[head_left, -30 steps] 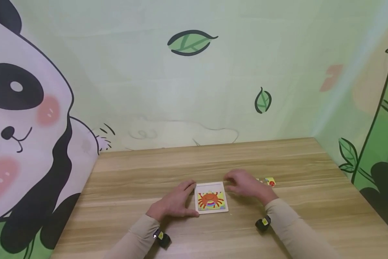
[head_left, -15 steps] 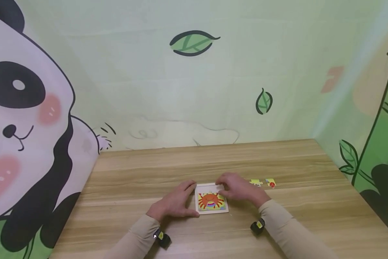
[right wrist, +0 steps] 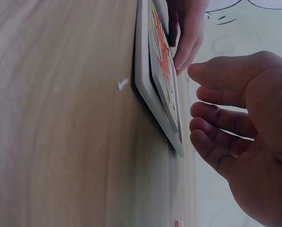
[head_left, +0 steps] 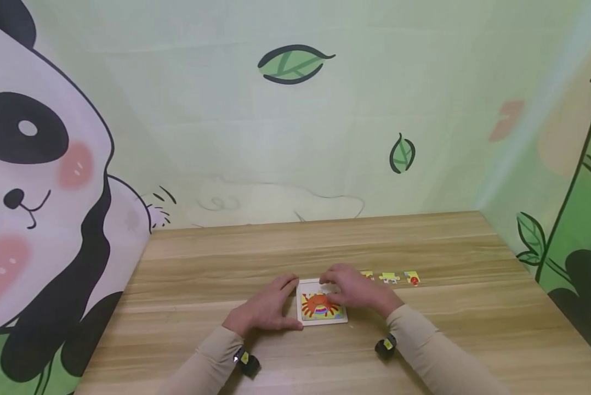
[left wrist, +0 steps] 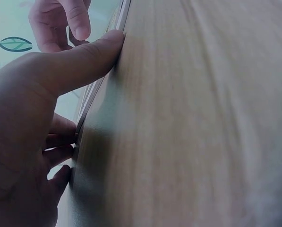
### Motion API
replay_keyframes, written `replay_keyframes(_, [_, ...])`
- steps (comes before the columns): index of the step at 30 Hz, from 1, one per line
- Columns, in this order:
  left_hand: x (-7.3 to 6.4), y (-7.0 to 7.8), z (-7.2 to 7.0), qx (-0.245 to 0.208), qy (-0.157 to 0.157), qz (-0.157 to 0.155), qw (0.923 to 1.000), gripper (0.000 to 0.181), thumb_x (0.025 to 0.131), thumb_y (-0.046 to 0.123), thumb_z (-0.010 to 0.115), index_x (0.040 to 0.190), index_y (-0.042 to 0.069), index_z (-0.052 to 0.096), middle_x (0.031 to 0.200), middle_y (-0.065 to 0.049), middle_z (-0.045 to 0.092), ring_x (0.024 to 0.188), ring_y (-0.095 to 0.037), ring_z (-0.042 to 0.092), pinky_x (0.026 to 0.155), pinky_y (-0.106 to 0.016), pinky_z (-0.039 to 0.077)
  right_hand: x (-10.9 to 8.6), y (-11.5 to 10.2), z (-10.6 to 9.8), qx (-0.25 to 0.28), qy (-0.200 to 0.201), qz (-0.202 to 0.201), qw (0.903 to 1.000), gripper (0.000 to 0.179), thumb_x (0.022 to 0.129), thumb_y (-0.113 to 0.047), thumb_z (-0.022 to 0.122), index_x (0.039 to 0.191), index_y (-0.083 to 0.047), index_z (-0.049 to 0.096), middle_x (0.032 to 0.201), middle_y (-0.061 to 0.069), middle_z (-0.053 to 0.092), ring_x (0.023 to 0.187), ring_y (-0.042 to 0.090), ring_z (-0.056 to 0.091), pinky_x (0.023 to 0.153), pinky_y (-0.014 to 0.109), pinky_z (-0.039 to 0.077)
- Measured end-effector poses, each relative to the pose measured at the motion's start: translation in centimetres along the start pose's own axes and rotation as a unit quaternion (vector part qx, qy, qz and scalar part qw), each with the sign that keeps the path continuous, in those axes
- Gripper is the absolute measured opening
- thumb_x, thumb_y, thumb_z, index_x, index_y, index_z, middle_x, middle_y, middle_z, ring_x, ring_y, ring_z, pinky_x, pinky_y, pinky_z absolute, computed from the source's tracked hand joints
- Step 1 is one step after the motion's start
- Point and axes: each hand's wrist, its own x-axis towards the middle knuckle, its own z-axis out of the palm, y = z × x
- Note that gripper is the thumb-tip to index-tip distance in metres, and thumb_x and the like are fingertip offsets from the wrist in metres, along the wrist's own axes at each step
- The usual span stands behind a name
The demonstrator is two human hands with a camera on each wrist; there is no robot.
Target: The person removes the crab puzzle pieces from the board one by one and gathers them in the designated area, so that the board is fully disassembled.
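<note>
A square jigsaw puzzle in a white tray (head_left: 322, 322) lies flat on the table, with a red crab picture (head_left: 320, 307) filling its lower part and a white strip across the top. My left hand (head_left: 267, 307) holds the tray's left side, fingers at the far corner and thumb at the near one. My right hand (head_left: 353, 287) hovers over the upper right of the tray, partly hiding it. In the right wrist view, its bent fingers (right wrist: 216, 130) stand apart from the puzzle, and nothing shows between them.
Loose yellow puzzle pieces lie in a row right of the tray: one partly behind the right hand, a middle piece (head_left: 389, 278) and a right piece (head_left: 412, 278). A wall (head_left: 216, 109) with panda and leaf drawings stands behind the wooden table (head_left: 202, 258).
My right hand has moved left from beside the tray to over its upper right, uncovering more of the loose pieces. The left hand and the tray have stayed in place.
</note>
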Motion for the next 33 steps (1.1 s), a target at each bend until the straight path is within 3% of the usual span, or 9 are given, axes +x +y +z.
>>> replay_keyframes(21, [-0.1,0.2,-0.2,-0.001,0.0,0.006,1.0,0.105,0.077,0.061,0.073,0.149,-0.002,0.031,0.153,-0.015,0.032,0.141,-0.029,0.033,0.117,-0.041,0.033,0.9,-1.3,1.5,-0.01,-0.025,-0.019,0.9995,0.038,0.089,-0.026,0.068,0.121,-0.006,0.066,0.111,0.005,0.062,0.098,0.014,0.055,0.088,0.032,0.052])
replay_keyframes(33, [-0.1,0.1,-0.2,0.006,-0.001,0.0,1.0,0.105,0.077,0.062,0.072,0.15,-0.002,0.03,0.154,-0.015,0.032,0.142,-0.029,0.032,0.118,-0.04,0.031,1.7,-2.3,1.6,-0.034,-0.04,-0.06,0.9968,0.035,0.086,-0.02,0.068,0.118,-0.006,0.065,0.11,0.008,0.061,0.099,0.019,0.052,0.086,0.032,0.049])
